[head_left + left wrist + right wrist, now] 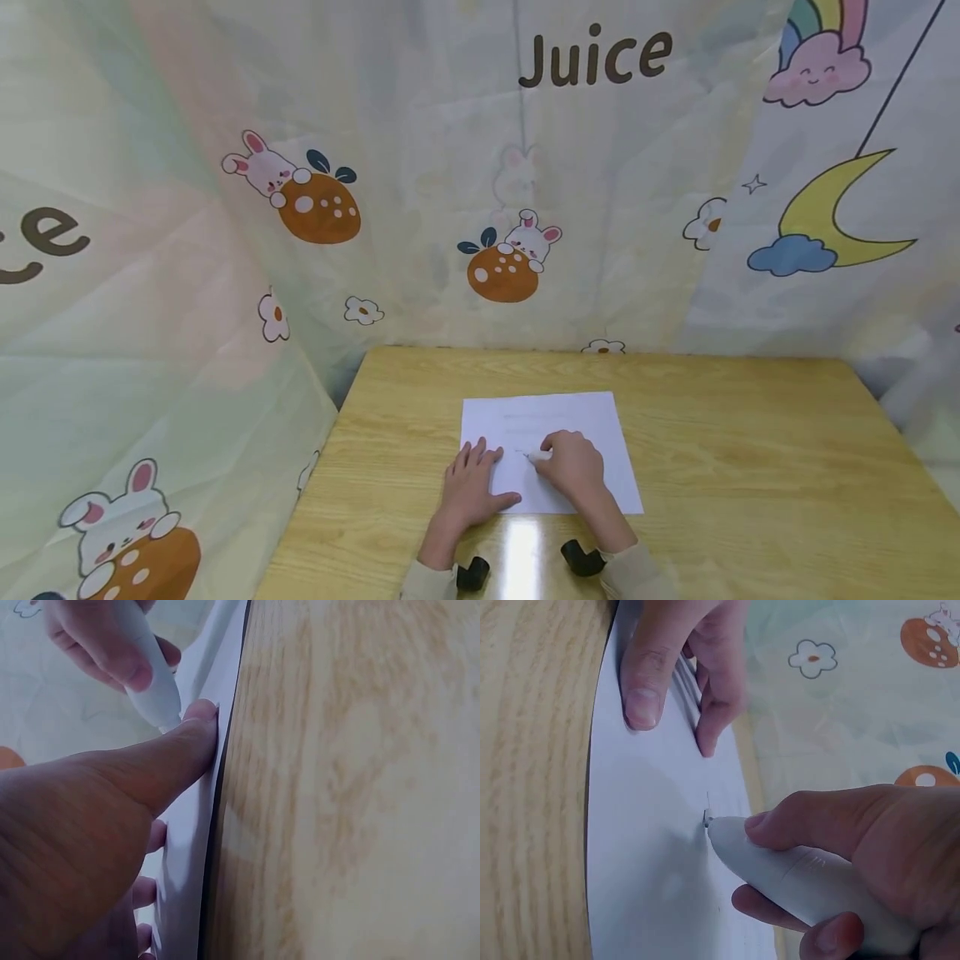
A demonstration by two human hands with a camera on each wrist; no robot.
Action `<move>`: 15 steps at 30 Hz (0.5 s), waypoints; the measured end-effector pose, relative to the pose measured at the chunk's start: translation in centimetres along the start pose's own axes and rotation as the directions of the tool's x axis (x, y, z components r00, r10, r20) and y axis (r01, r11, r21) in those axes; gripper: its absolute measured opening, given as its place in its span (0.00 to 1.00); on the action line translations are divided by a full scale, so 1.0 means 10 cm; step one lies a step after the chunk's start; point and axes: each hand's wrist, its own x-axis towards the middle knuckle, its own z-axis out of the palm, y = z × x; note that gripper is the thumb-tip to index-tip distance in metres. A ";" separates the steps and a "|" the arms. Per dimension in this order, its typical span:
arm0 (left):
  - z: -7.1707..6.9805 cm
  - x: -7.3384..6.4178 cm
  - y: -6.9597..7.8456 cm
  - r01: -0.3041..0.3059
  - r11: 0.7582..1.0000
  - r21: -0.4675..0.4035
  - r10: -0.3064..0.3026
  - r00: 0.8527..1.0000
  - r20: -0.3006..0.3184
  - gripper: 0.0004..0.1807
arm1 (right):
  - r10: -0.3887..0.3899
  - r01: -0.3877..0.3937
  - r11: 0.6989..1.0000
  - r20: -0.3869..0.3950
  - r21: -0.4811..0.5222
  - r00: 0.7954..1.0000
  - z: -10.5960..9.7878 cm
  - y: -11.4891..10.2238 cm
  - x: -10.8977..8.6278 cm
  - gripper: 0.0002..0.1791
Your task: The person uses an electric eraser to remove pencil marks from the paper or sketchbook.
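A white sheet of paper (555, 417) with faint lines of print lies on the wooden table. Flat on its left part rests my left hand (472, 487), fingers spread and thumb out near the lower edge. My right hand (576, 465) grips a smooth white pen-shaped tool (780, 874) with a rounded body and a small narrow tip, its exact kind unclear. That tip is right at the paper, beside a short thin mark. In the left wrist view the tool (146, 675) appears just beyond my left thumb (176, 750).
The wooden table (750, 450) extends on both sides of the paper. Behind it and at the left hangs a printed cloth (420, 167) with rabbits, flowers and a moon. Black wrist mounts (583, 558) sit at both sleeves, and light glares near the table's front.
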 end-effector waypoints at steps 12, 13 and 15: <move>0.00 0.05 0.00 -0.005 1.000 0.005 0.005 1.000 -0.003 0.45 | 0.006 -0.006 1.000 0.002 -0.006 1.000 -0.03 0.01 0.02 0.10; 0.00 0.05 0.00 -0.003 1.000 0.003 0.003 1.000 0.002 0.45 | 0.000 0.000 1.000 0.003 -0.003 1.000 -0.03 0.01 0.02 0.10; 0.01 0.05 0.01 0.003 1.000 0.004 -0.003 1.000 0.006 0.45 | -0.020 0.020 1.000 -0.004 0.000 1.000 -0.02 0.01 0.03 0.11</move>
